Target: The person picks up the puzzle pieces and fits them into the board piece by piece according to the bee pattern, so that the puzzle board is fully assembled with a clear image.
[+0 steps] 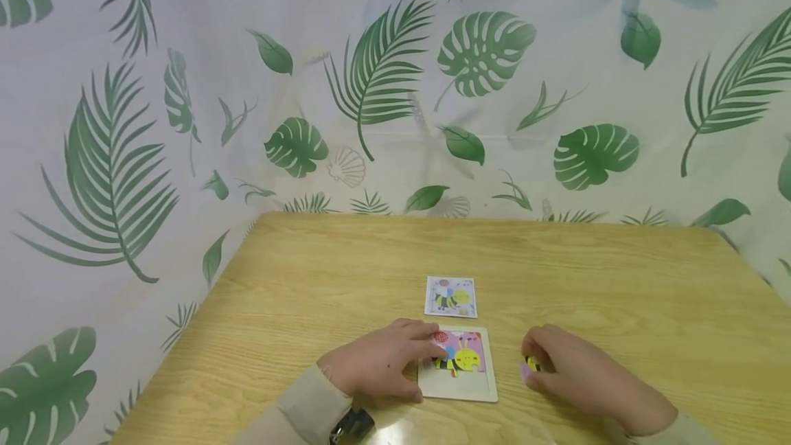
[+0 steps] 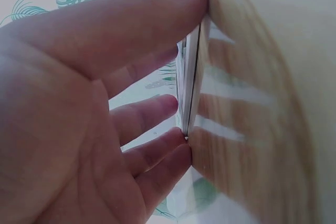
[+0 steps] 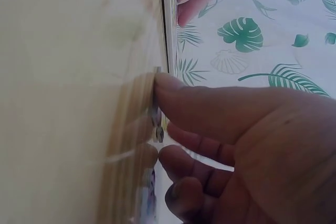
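A square white-framed puzzle board (image 1: 459, 392) lies on the table, its upper part filled with bee-picture pieces (image 1: 463, 357) and its lower part bare. My left hand (image 1: 389, 360) rests on the board's left side, the fingers over the picture and the thumb at the near left corner. In the left wrist view, the thumb (image 2: 131, 27) touches the edge of the board (image 2: 192, 77). Right of the board, my right hand (image 1: 571, 369) pinches a pink, yellow and black puzzle piece (image 1: 529, 364) between thumb and fingers. That piece (image 3: 156, 100) appears edge-on in the right wrist view, low over the table.
Just beyond the board lies a square card (image 1: 450, 297) with the same bee picture. The wood-grain table (image 1: 346, 259) meets a leaf-patterned curtain (image 1: 383, 108) at its back and left. A colourful thin edge (image 3: 148, 198) shows below the fingers; its kind is unclear.
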### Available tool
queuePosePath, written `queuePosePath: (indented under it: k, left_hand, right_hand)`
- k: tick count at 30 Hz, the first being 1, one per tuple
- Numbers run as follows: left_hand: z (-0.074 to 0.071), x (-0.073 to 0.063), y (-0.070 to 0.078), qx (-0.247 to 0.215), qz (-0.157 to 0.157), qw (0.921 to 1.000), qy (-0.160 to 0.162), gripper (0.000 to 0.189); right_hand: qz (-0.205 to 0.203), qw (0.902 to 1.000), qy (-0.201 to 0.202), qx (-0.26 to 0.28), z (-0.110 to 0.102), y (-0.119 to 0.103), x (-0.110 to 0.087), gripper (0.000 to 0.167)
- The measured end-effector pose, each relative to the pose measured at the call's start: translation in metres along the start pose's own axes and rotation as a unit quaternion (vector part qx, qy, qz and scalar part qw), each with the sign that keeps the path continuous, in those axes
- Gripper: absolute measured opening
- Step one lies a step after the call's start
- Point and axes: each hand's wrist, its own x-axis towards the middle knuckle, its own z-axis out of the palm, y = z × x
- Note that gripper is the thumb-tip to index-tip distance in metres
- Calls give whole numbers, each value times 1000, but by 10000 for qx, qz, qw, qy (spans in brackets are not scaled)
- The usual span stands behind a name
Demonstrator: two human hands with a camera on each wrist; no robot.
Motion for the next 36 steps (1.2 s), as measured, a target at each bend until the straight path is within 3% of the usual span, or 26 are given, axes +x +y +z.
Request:
queuePosePath:
  k: [6, 15, 21, 29, 36]
  left_hand:
    - [0, 0, 1, -19, -23, 10000, 48, 58]
    - [1, -1, 0, 39, -96, 9999, 18, 61]
    - [0, -2, 2, 184, -12, 9998, -15, 61]
    - [-1, -3, 5, 351, 61, 9994, -2, 62]
    - [-1, -2, 2, 349, 126, 9993, 58, 62]
  right_hand:
    - [406, 9991, -134, 17, 1, 0, 2, 28]
    - [115, 9995, 83, 273, 6, -4, 4, 31]
    - [35, 9982, -7, 597, 7, -6, 5, 25]
    - [-116, 9892, -368, 1414, 3, -15, 8, 6]
    - [-192, 9807, -440, 1896, 2, -35, 16, 5]
